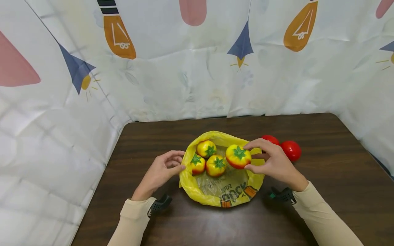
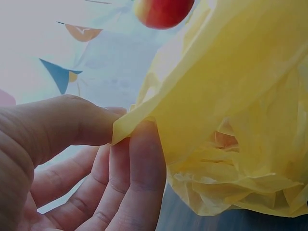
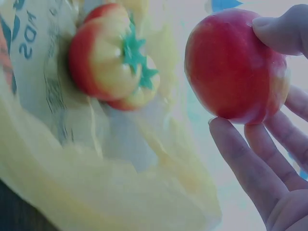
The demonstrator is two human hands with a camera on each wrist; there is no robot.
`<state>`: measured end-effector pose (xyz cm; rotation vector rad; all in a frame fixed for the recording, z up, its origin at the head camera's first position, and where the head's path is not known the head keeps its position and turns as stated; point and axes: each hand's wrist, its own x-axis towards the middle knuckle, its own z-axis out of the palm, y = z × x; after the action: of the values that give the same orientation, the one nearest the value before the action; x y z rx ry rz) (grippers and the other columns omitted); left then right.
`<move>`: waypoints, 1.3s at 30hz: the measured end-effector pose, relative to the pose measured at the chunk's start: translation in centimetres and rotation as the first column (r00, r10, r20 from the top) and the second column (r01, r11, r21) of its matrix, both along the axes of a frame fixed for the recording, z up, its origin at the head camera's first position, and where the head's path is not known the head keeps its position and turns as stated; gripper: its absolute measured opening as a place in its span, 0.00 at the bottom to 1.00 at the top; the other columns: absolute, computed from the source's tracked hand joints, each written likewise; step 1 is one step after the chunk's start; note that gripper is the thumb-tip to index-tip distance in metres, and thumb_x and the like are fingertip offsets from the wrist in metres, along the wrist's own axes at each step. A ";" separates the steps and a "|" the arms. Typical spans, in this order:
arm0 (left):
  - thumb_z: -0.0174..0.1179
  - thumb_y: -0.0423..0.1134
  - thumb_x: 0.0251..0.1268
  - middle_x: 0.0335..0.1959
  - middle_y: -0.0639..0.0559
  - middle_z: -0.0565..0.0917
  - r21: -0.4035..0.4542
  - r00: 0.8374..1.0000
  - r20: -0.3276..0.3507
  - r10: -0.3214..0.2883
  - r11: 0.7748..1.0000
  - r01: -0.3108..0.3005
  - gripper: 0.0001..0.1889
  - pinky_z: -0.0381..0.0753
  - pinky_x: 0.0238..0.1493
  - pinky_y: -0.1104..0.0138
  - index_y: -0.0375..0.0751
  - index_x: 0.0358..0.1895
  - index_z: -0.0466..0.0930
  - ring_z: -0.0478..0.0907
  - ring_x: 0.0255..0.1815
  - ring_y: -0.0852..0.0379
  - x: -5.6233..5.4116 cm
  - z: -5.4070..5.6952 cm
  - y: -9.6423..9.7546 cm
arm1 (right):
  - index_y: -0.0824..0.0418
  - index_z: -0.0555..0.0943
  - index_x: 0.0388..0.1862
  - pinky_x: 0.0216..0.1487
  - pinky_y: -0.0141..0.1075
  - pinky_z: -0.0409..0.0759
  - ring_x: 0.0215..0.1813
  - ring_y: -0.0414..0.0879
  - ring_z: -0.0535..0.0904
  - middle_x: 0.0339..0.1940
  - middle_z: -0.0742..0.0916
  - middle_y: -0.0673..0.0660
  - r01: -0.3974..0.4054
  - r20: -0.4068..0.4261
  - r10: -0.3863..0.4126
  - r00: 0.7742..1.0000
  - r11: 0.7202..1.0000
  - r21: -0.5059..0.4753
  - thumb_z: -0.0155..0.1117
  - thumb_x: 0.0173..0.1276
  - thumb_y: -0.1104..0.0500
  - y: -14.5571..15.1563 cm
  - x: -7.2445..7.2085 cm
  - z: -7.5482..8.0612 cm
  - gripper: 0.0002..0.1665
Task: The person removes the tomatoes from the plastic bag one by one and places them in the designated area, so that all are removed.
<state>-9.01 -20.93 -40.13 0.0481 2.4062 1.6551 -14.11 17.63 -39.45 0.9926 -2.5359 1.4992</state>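
Table (image 1: 332, 153) dark brown, left and right edges well apart from bag. Yellow plastic bag (image 1: 200, 196) on it, mouth spread wide. Left hand (image 1: 161, 171): thumb and fingers pinch bag's left rim. Right hand (image 1: 277, 164): fingers part-spread, gripping yellow-red tomato (image 1: 238, 156) over bag mouth. Three similar tomatoes (image 1: 216, 165) inside, grouped left, open room to their right. Two red balls (image 1: 291, 150) beside right hand, one partly hidden.
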 end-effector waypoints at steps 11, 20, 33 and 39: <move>0.70 0.38 0.66 0.50 0.42 0.83 0.002 1.000 0.005 0.017 1.000 -0.017 0.24 0.84 0.46 0.71 0.45 0.65 0.79 0.85 0.46 0.53 -0.1 -0.2 -0.2 | 0.62 0.81 0.57 0.49 0.27 0.87 0.53 0.32 0.83 0.55 0.82 0.44 0.061 -0.080 -0.064 0.995 0.997 -0.042 0.83 0.48 0.75 2.8 -1.0 0.1 0.36; 0.70 0.39 0.66 0.49 0.42 0.83 -0.003 1.000 -0.001 0.019 1.000 -0.019 0.24 0.84 0.45 0.71 0.46 0.65 0.79 0.85 0.46 0.53 -0.3 -0.3 -0.2 | 0.59 0.82 0.57 0.47 0.23 0.85 0.50 0.28 0.83 0.55 0.82 0.41 0.150 -0.151 -0.150 0.977 0.989 -0.010 0.83 0.45 0.76 4.4 -1.6 0.1 0.38; 0.70 0.38 0.66 0.50 0.42 0.83 -0.005 1.000 0.009 0.016 1.000 -0.016 0.24 0.84 0.46 0.72 0.45 0.65 0.79 0.85 0.46 0.52 -0.4 -0.4 -0.1 | 0.58 0.84 0.55 0.48 0.15 0.80 0.51 0.23 0.81 0.53 0.83 0.40 0.255 -0.233 -0.243 0.942 0.967 0.020 0.84 0.42 0.77 6.4 -2.0 0.1 0.39; 0.70 0.38 0.66 0.50 0.41 0.84 -0.007 1.000 0.006 0.015 1.000 -0.015 0.24 0.84 0.46 0.72 0.45 0.65 0.79 0.85 0.46 0.53 -0.5 -0.5 -0.2 | 0.58 0.83 0.55 0.51 0.14 0.79 0.53 0.23 0.81 0.53 0.83 0.39 0.271 -0.208 -0.262 0.942 0.962 0.018 0.83 0.43 0.77 7.0 -2.1 -0.1 0.38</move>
<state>-9.48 -21.14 -40.63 0.0243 2.4137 1.6512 -16.19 24.66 -39.51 0.7268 -2.4490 1.2052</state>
